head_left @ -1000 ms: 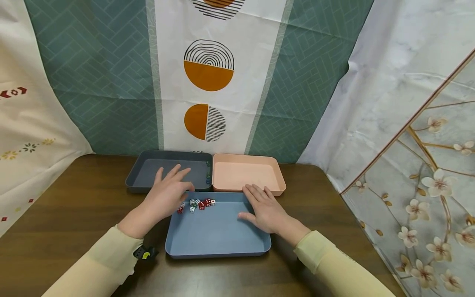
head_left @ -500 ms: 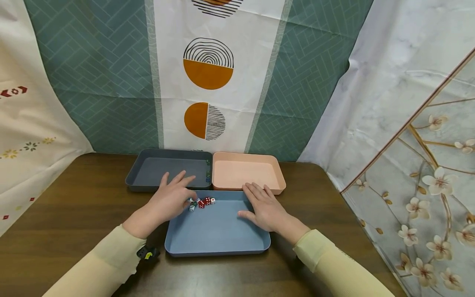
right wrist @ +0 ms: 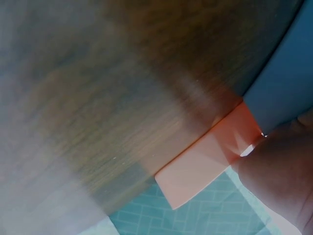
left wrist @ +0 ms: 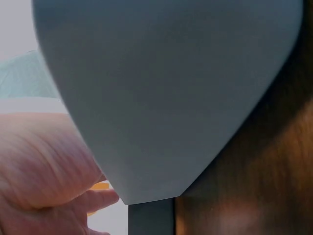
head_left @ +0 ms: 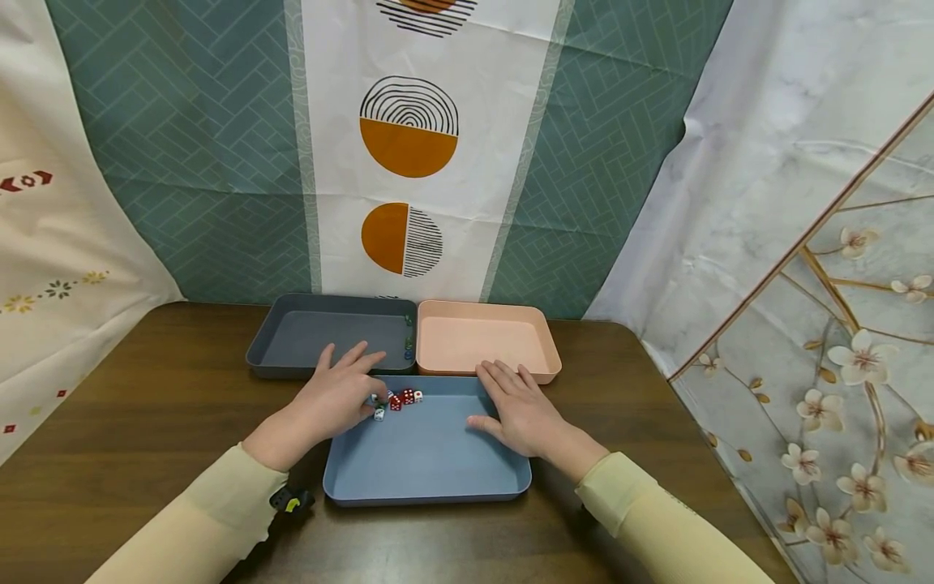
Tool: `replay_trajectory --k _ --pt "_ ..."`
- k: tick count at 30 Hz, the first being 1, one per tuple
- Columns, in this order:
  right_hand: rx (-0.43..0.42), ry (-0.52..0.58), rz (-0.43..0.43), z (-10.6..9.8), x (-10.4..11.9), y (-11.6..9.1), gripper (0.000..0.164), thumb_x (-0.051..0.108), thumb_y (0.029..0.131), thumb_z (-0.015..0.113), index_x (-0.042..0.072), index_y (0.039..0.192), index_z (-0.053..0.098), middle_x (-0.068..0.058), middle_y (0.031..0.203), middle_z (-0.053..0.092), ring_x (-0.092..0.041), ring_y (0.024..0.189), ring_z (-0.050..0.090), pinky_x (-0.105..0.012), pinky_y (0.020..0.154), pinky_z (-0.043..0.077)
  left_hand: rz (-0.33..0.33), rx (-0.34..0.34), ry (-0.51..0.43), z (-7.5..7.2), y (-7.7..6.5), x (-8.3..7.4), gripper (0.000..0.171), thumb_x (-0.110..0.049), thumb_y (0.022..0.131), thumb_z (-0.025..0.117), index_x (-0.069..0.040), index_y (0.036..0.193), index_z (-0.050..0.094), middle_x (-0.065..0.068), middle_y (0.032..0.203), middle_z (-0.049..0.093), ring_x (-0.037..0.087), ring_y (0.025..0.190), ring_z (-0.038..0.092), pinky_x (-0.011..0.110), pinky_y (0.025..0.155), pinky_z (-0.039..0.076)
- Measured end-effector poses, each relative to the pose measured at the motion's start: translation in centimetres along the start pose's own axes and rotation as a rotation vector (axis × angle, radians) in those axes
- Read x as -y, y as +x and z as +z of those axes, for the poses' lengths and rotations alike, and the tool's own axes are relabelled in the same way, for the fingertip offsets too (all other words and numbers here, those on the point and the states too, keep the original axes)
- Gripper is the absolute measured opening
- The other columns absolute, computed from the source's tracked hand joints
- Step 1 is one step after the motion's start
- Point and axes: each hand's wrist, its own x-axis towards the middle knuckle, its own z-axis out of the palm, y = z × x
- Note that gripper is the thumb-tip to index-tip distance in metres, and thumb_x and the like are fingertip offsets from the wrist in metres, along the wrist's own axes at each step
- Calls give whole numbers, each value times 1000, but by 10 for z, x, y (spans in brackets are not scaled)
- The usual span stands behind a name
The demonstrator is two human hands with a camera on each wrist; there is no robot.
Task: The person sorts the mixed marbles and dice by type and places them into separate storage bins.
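A blue tray lies in front of the person, with small dice near its far left corner. Over that corner reaches the left hand, its thumb and index finger curled around a green die. Its other fingers spread above the dark tray's near rim. Beside it lie a white die and red dice. The right hand rests flat over the blue tray's right side, fingertips at the pink tray's near rim. The left wrist view shows the palm but hides the fingertips.
Behind the blue tray, a dark grey tray holds several green and blue dice along its right wall. A pink tray adjoins it on the right. The wooden table ends at hanging cloths.
The left hand has shifted slightly right and its thumb and index finger have closed in on the green die. The white die beside it has moved slightly nearer. The right hand has stayed put.
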Motion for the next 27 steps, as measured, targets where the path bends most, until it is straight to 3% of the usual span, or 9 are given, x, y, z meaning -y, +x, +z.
replay_trajectory --k 14,27 --pt "-4 -1 -11 -6 5 -3 94 64 110 57 4 175 27 -16 180 28 -36 168 21 -64 133 13 3 6 13 5 1 -1 20 -20 83 100 -27 95 85 21 160 58 55 156 37 88 117 21" --pt "18 -30 12 -4 4 -1 95 68 109 55 8 177 24 -12 182 25 -33 169 19 -62 134 11 14 -11 59 6 0 -3 20 -18 83 100 -26 89 83 20 158 60 53 154 42 87 115 26"
